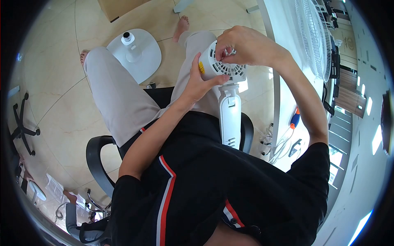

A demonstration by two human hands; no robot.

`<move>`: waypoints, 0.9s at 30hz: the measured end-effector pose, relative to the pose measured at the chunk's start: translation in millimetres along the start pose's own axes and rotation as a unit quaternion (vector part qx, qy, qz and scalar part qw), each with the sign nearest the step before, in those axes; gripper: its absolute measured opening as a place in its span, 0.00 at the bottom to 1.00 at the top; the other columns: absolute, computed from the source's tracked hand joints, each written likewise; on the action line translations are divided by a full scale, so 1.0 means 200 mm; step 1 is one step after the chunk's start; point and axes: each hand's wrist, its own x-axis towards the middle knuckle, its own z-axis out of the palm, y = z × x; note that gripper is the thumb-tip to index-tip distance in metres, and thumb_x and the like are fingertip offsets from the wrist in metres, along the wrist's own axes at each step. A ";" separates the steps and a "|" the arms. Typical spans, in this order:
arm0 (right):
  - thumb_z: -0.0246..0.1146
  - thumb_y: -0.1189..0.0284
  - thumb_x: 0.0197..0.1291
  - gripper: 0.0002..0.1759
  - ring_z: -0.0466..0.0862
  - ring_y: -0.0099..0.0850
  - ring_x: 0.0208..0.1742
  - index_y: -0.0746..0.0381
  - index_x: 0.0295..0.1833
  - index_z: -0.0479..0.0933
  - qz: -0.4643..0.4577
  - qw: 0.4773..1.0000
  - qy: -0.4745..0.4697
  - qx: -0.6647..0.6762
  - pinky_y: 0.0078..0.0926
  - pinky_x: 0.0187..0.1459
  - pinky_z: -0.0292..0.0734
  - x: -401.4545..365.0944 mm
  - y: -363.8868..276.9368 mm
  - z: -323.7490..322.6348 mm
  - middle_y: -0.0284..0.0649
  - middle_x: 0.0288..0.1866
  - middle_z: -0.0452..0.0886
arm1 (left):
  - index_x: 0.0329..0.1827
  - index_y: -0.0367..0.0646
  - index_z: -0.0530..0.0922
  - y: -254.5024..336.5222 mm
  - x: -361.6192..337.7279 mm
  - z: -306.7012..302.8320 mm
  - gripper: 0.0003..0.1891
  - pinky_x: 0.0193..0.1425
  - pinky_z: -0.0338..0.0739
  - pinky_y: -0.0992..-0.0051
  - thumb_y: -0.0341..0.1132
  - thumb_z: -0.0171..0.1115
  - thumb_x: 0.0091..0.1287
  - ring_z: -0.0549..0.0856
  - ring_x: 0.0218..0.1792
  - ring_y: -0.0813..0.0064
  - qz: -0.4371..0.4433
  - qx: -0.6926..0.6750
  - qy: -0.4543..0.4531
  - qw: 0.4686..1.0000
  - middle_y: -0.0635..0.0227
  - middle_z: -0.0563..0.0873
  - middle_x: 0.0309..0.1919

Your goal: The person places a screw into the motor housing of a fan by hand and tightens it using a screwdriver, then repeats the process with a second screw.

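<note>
A white fan motor housing with a slotted round face and a yellow label sits above my lap, on top of a white fan neck. My left hand grips the housing from the side, thumb along its lower edge and fingers round its back. Over the slotted face, my right hand is closed with bent fingertips near the centre. What those fingertips pinch, if anything, is hidden. The neck runs down toward my torso.
On the floor ahead stands a white fan base with a short post. At right, a white table holds a wire fan grille, an orange-and-blue screwdriver and cables. A cardboard box lies at the top. Another person's leg shows lower left.
</note>
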 end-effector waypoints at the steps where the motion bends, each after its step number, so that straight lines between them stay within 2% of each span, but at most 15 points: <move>1: 0.74 0.76 0.55 0.05 0.86 0.38 0.39 0.62 0.38 0.88 0.004 1.000 0.002 -0.001 0.36 0.46 0.82 0.00 0.00 0.00 0.42 0.36 0.88 | 0.88 0.43 0.42 0.00 0.00 0.00 0.67 0.73 0.74 0.67 0.46 0.86 0.56 0.70 0.75 0.65 0.001 0.001 0.000 1.000 0.55 0.67 0.76; 5: 0.74 0.74 0.57 0.06 0.86 0.37 0.41 0.62 0.40 0.88 0.014 1.000 0.010 0.010 0.35 0.48 0.82 -0.02 0.01 0.00 0.42 0.38 0.88 | 0.88 0.43 0.42 -0.01 0.00 0.00 0.67 0.73 0.73 0.67 0.46 0.86 0.56 0.70 0.75 0.65 0.004 -0.016 -0.006 1.000 0.56 0.67 0.76; 8: 0.73 0.73 0.59 0.06 0.86 0.36 0.41 0.62 0.40 0.88 0.023 0.999 0.013 0.018 0.35 0.48 0.82 -0.02 -0.01 -0.02 0.41 0.38 0.88 | 0.86 0.32 0.41 0.02 -0.01 0.01 0.76 0.85 0.55 0.61 0.55 0.89 0.46 0.59 0.82 0.54 -0.003 -0.046 -0.007 0.999 0.45 0.59 0.79; 12: 0.72 0.72 0.60 0.06 0.87 0.36 0.40 0.62 0.40 0.88 0.011 0.999 0.040 -0.024 0.34 0.46 0.83 -0.03 0.01 0.01 0.41 0.38 0.88 | 0.86 0.32 0.41 0.05 -0.02 0.01 0.76 0.85 0.55 0.62 0.55 0.89 0.46 0.59 0.82 0.54 -0.009 -0.050 -0.011 0.999 0.45 0.58 0.80; 17: 0.72 0.72 0.61 0.05 0.87 0.36 0.39 0.62 0.39 0.88 0.054 0.996 0.056 -0.041 0.34 0.46 0.83 -0.03 -0.02 0.03 0.41 0.36 0.88 | 0.86 0.33 0.40 0.04 -0.01 0.01 0.76 0.86 0.54 0.62 0.55 0.89 0.46 0.58 0.83 0.54 -0.009 -0.044 -0.008 0.999 0.45 0.58 0.80; 20: 0.72 0.71 0.61 0.06 0.87 0.36 0.39 0.62 0.38 0.88 0.065 0.996 0.055 -0.042 0.34 0.46 0.82 -0.03 -0.02 0.03 0.41 0.35 0.88 | 0.88 0.44 0.44 0.02 -0.01 0.01 0.65 0.72 0.74 0.68 0.46 0.85 0.56 0.70 0.74 0.67 0.001 -0.020 -0.001 1.000 0.59 0.68 0.75; 27: 0.71 0.71 0.61 0.06 0.86 0.38 0.40 0.62 0.37 0.88 0.054 0.997 0.054 -0.024 0.36 0.45 0.82 -0.04 -0.01 0.02 0.41 0.35 0.88 | 0.88 0.45 0.45 -0.01 -0.01 0.00 0.64 0.66 0.79 0.71 0.45 0.85 0.56 0.74 0.70 0.69 0.009 -0.014 0.006 1.000 0.60 0.69 0.73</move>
